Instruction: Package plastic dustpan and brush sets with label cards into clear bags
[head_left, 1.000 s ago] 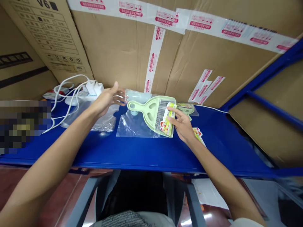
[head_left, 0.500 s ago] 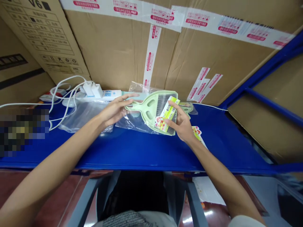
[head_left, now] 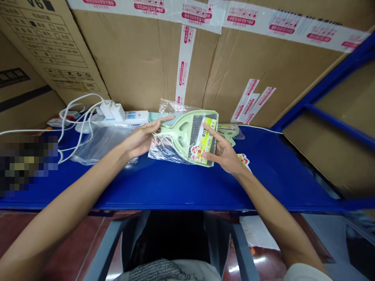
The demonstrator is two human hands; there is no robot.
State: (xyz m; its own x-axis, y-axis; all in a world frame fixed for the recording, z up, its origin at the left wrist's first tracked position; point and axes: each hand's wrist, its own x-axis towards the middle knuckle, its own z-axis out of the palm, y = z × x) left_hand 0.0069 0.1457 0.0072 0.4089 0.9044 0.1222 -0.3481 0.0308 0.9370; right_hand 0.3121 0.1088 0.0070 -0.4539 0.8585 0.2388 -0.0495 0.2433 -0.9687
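Head view: a pale green dustpan [head_left: 187, 145], with dark brush bristles [head_left: 195, 130] and a printed label [head_left: 207, 136], is held in both hands over the blue table [head_left: 175, 187]; whether it is lifted clear cannot be told. Its handle, pointed toward nine o'clock, is gripped by the left hand [head_left: 143, 140], one finger being stretched out. Its wide end, toward three o'clock, is pinched by the right hand [head_left: 226, 155], a thumb and fingertip being laid on the label. Crumpled clear film [head_left: 163, 151] is seen at the pan's eight o'clock. From the pan, a clear bag [head_left: 107, 142] is found at nine, a power strip [head_left: 137, 116] between nine and ten, a partly hidden green item [head_left: 227, 134] at three, and a printed card [head_left: 243, 159] between three and four.
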